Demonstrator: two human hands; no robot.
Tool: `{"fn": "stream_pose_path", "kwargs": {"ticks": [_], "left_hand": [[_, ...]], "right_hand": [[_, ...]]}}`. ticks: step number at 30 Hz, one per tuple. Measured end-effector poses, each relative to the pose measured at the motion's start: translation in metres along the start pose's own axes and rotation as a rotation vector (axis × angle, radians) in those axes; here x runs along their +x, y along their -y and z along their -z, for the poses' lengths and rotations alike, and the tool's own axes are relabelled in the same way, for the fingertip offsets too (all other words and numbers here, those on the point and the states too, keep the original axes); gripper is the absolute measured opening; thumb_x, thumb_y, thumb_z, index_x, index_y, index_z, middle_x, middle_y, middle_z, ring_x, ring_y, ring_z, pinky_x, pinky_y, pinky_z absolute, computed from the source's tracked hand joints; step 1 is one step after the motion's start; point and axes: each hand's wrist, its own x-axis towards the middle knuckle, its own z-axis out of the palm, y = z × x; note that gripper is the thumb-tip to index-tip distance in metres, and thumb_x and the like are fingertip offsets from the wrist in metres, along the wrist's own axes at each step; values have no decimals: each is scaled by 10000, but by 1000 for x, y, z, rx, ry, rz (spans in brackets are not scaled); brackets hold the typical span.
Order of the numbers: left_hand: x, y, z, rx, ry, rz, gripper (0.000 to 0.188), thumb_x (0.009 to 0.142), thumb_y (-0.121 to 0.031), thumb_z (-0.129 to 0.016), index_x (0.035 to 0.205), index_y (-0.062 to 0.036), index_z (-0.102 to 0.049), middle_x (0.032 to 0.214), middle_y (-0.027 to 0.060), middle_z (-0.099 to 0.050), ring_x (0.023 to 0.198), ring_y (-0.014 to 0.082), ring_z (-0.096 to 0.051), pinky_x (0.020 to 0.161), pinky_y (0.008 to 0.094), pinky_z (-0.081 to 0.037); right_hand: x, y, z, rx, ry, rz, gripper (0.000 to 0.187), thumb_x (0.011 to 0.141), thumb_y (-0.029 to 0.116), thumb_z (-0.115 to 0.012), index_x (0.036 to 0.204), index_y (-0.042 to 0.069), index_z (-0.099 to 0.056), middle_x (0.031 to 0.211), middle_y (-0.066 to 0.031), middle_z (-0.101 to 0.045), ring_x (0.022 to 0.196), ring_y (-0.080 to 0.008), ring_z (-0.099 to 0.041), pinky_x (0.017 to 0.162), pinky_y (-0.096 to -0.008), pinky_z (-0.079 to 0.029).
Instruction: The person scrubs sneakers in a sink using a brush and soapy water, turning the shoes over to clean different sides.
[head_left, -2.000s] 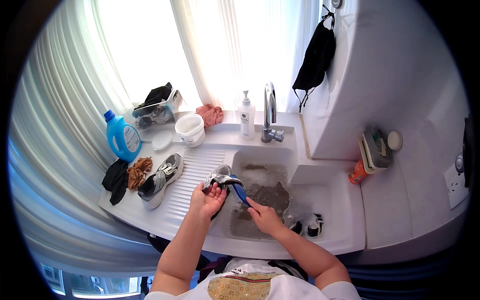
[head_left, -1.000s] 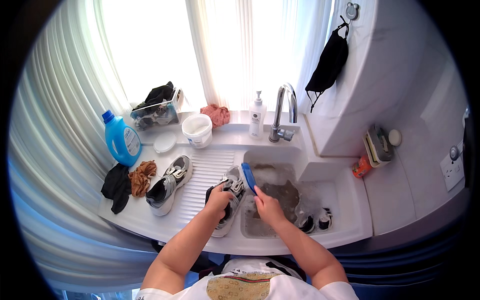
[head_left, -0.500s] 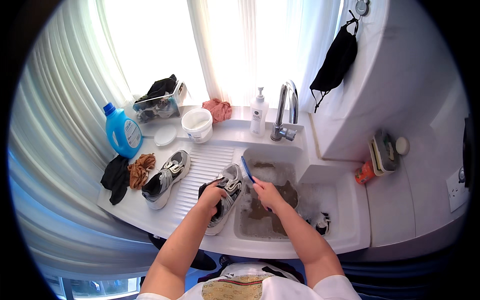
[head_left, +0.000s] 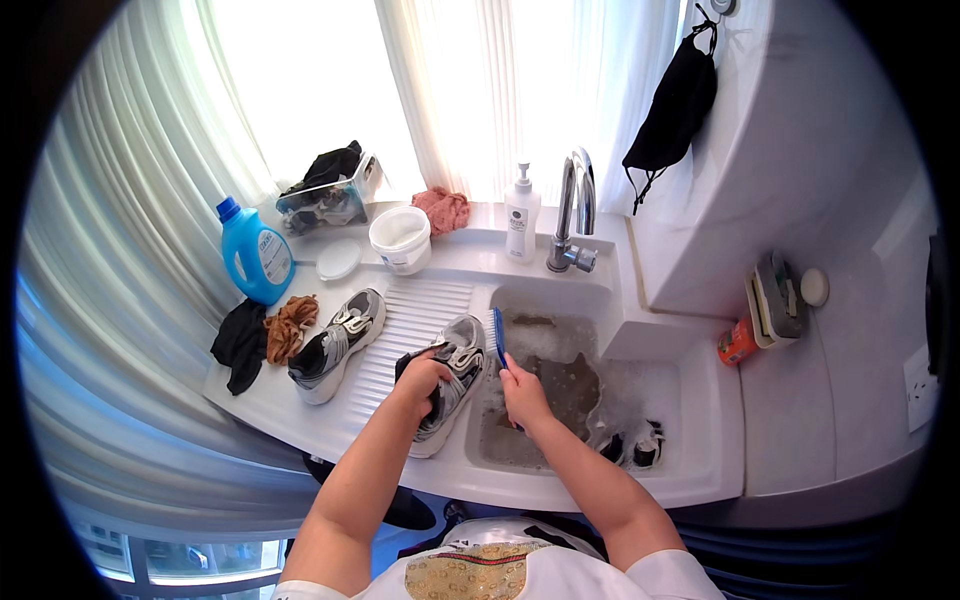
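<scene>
My left hand [head_left: 425, 382] grips a grey-and-black sneaker [head_left: 462, 352] by its opening, tilted at the left rim of the sink. In my right hand [head_left: 523, 392] is a blue scrub brush [head_left: 500, 335] with pale bristles, its head beside the sneaker's toe and over the sink's edge. Murky, foamy water fills the white sink [head_left: 690, 470] beneath the brush. Dark-and-white items [head_left: 647, 444] lie partly in the water at the sink's right front. A second grey sneaker [head_left: 340, 345] rests on the ribbed drainboard [head_left: 425, 300] to the left.
A blue detergent bottle [head_left: 257, 255], black cloth [head_left: 240, 350] and brown cloth [head_left: 291, 328] are at the left. Behind stand a white tub [head_left: 402, 245], a pump bottle [head_left: 521, 215] and the faucet [head_left: 570, 215]. A black mask [head_left: 675, 105] hangs on the right wall.
The brush head has shifted slightly right and now stands more upright beside the sneaker's toe. My left hand still holds the sneaker. The whole view has tilted slightly.
</scene>
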Motion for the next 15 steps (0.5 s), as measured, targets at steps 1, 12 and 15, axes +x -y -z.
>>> {"fn": "stream_pose_path", "kwargs": {"ticks": [1,12,15], "left_hand": [[4,1,4,11,-16,-9,640,691,120,-482,1310,-38,-511,1095,184,-620,963,309,-630,831,397,-528],[-7,-7,2,-107,53,-36,585,685,119,-492,1256,-1,-539,1089,187,-621,969,318,-628,865,410,-526],[-9,-14,15,-355,155,53,503,710,81,-490,1208,26,-544,1089,200,-630,968,344,-638,896,446,-519]], "right_hand": [[-13,-1,0,-75,2,60,454,981,217,-449,1426,129,-432,544,2,-446,376,-106,-419,364,-307,-365],[-68,-14,-10,34,-19,64,474,965,215,-499,1424,117,-430,559,-29,-506,374,-128,-479,394,-309,-425],[-99,6,-4,-36,-23,150,471,956,220,-506,1416,141,-443,559,-63,-546,378,-151,-500,421,-329,-460]]}}
